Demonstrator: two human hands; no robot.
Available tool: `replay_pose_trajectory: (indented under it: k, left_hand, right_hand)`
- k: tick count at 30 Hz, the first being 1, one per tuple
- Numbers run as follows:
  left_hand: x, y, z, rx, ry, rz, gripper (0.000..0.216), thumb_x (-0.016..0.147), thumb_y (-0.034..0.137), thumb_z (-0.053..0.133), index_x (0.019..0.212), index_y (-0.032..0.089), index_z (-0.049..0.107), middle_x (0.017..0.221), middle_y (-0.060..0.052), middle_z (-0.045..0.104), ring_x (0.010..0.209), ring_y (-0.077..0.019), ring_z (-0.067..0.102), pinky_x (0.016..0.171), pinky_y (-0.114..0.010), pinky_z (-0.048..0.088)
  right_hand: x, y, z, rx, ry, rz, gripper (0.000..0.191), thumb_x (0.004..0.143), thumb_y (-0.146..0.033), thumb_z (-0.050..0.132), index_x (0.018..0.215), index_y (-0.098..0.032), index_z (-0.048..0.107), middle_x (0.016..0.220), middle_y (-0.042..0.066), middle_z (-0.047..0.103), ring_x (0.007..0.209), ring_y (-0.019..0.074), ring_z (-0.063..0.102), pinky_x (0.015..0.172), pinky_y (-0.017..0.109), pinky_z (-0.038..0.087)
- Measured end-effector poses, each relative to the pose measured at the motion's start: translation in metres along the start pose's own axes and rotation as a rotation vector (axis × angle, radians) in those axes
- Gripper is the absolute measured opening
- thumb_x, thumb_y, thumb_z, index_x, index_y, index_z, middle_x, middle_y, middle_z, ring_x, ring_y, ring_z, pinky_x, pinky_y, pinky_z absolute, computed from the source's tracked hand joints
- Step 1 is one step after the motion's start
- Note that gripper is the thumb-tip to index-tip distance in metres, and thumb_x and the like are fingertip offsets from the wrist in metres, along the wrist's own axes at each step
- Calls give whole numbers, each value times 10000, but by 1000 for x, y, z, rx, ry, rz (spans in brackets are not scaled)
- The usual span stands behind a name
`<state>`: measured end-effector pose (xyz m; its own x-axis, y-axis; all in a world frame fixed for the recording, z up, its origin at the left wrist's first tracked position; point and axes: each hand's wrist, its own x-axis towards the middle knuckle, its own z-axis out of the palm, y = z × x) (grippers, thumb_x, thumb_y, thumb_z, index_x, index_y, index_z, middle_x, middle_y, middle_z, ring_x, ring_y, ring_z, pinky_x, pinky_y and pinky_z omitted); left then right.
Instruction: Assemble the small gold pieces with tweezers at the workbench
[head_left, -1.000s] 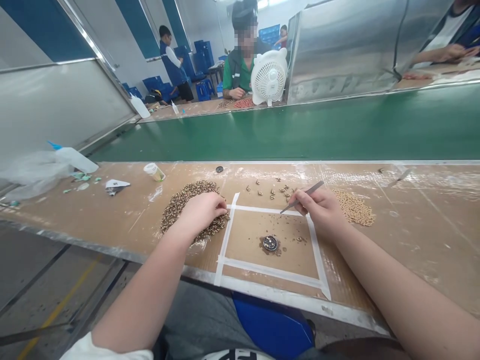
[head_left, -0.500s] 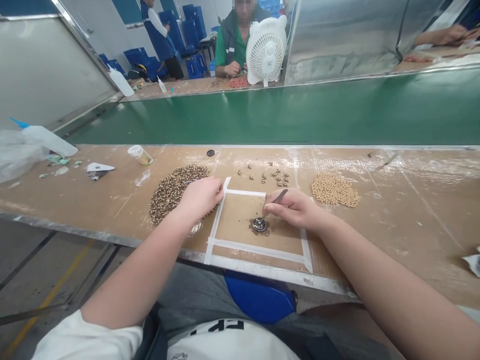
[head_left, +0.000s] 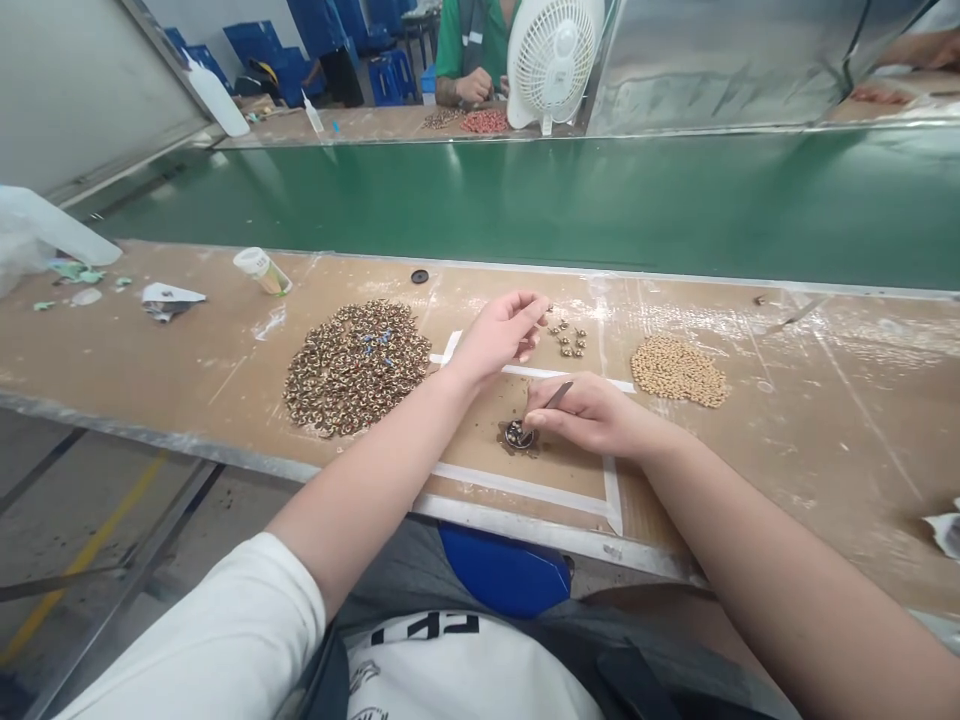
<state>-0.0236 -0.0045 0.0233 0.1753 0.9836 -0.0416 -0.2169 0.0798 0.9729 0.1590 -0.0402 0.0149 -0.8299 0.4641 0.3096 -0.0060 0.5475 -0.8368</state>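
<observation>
My right hand [head_left: 585, 412] grips metal tweezers [head_left: 556, 395], their tip down at a small round dark part [head_left: 517, 434] inside a square of white tape [head_left: 525, 488] on the brown bench. My left hand [head_left: 501, 333] hovers over the tape square's far edge, fingers pinched together near a few small brass pieces [head_left: 568, 340]; what it holds, if anything, is too small to see. A big heap of brass rings [head_left: 352, 365] lies to the left, and a pile of tan beads [head_left: 677, 371] to the right.
A green conveyor belt [head_left: 525, 200] runs behind the bench. A small glue pot [head_left: 259, 270], a black cap [head_left: 420, 276] and paper scraps [head_left: 166, 298] lie at the left. A white fan [head_left: 551, 55] and another person's hand [head_left: 472, 88] are across the belt.
My left hand left the brass ring heap and moved right and forward over the tape's far edge. My right hand stays with the tweezers at the round part.
</observation>
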Motion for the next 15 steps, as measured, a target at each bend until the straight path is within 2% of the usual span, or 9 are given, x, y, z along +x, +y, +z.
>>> replay_pose_trajectory:
  k: [2, 4, 8, 11, 13, 15]
  left_hand:
    - [4, -10, -1, -60, -4, -35, 118, 1059, 238, 594, 967, 164, 583, 999, -44, 701, 604, -49, 600, 461, -177, 418]
    - [5, -18, -2, -66, -41, -37, 127, 1058, 250, 605, 972, 159, 584, 1044, -63, 731, 606, -52, 628, 469, -177, 442]
    - [4, -27, -3, 64, -137, 8, 107, 1015, 253, 670, 996, 148, 668, 821, 0, 679, 494, -45, 543, 438, -189, 409]
    - [1, -30, -1, 238, -237, -3, 162, 1013, 257, 655, 1121, 165, 732, 838, -13, 692, 504, -56, 553, 441, -199, 395]
    - [-2, -30, 0, 347, -282, -3, 197, 1016, 262, 641, 1167, 186, 743, 899, -31, 714, 541, -60, 584, 480, -200, 417]
    - [-5, -31, 0, 431, -310, 10, 209, 1019, 265, 629, 1178, 200, 748, 916, -37, 721, 567, -66, 600, 535, -206, 456]
  right_hand:
    - [0, -1, -1, 21, 82, -11, 391, 1088, -401, 572, 809, -185, 742, 748, 27, 702, 659, 125, 628, 659, 273, 519]
    - [-2, 2, -3, 102, 246, 9, 387, 1081, -419, 584, 824, -187, 756, 662, 7, 630, 590, 116, 569, 586, 270, 465]
    - [-3, 14, -13, 306, 685, 100, 429, 1044, -518, 636, 774, -195, 714, 553, -25, 478, 481, 102, 432, 477, 270, 333]
    - [-1, 24, -25, 309, 940, 122, 477, 1010, -588, 661, 727, -204, 657, 537, -48, 377, 456, 90, 342, 443, 265, 272]
    - [-1, 30, -32, 291, 1049, 138, 494, 978, -608, 700, 703, -203, 641, 540, -52, 353, 459, 85, 324, 433, 259, 252]
    - [-1, 35, -36, 293, 1099, 157, 498, 946, -611, 744, 687, -194, 656, 533, -51, 351, 467, 80, 319, 436, 255, 243]
